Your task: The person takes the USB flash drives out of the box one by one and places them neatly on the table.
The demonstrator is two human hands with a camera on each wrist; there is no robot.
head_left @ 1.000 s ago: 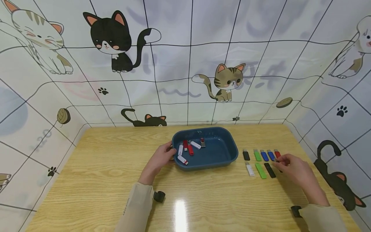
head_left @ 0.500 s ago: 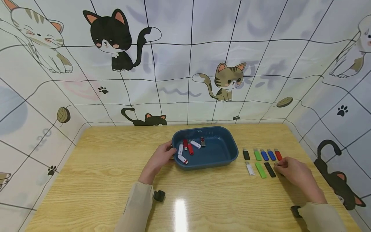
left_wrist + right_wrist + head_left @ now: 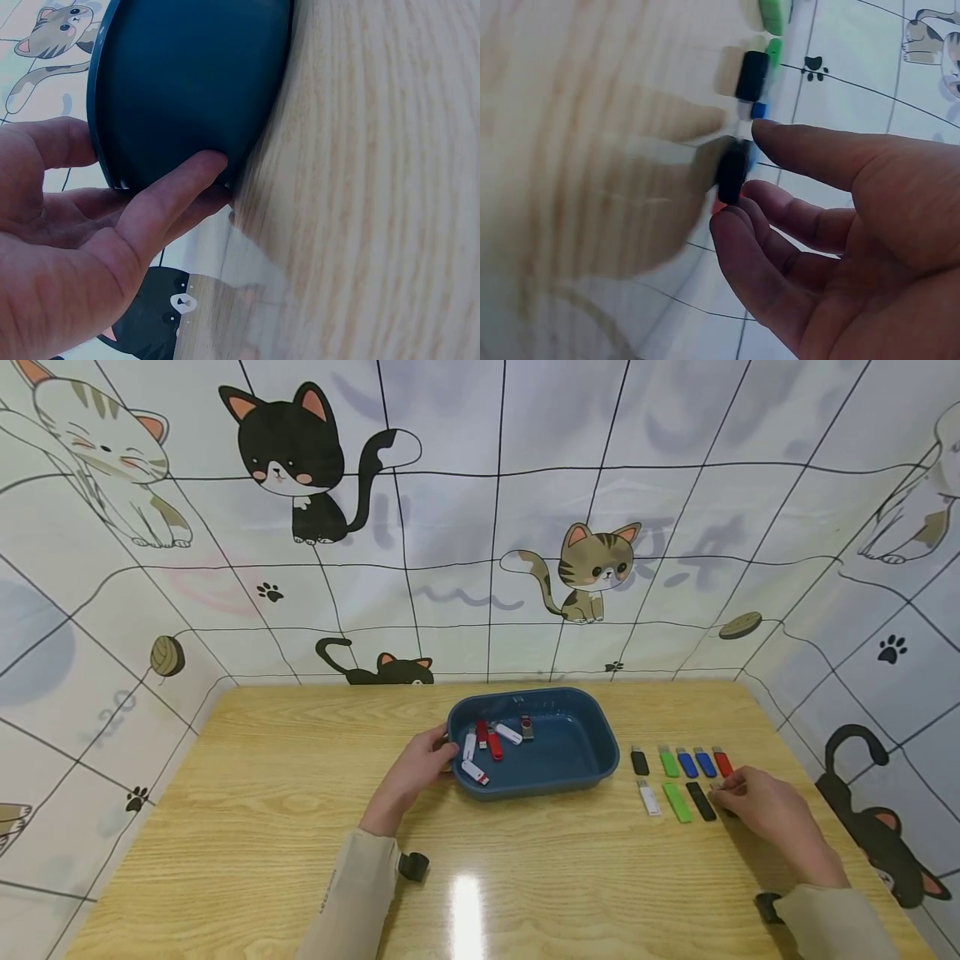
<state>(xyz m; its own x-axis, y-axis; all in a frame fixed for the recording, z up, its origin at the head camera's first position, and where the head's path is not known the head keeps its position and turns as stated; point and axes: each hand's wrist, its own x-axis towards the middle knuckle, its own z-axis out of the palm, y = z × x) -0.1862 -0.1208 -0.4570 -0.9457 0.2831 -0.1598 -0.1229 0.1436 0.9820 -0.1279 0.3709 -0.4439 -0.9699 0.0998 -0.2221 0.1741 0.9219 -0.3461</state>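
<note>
My left hand grips the left end of a blue plastic tray; in the left wrist view the fingers reach under and along its wall. Several red and white USB sticks lie inside on the left, with a silver-and-red one nearer the middle. My right hand, low at the right end of a row of USB sticks, has thumb and fingers either side of a black USB stick. From the head view that stick is mostly hidden by the hand.
Two rows of USB sticks lie right of the tray: black, green, blue and red behind; white, green and black in front. Cat-printed fabric walls border the wooden table.
My right hand has drawn slightly back toward me from the back row and then stayed by the front row. The left hand and tray keep their place.
</note>
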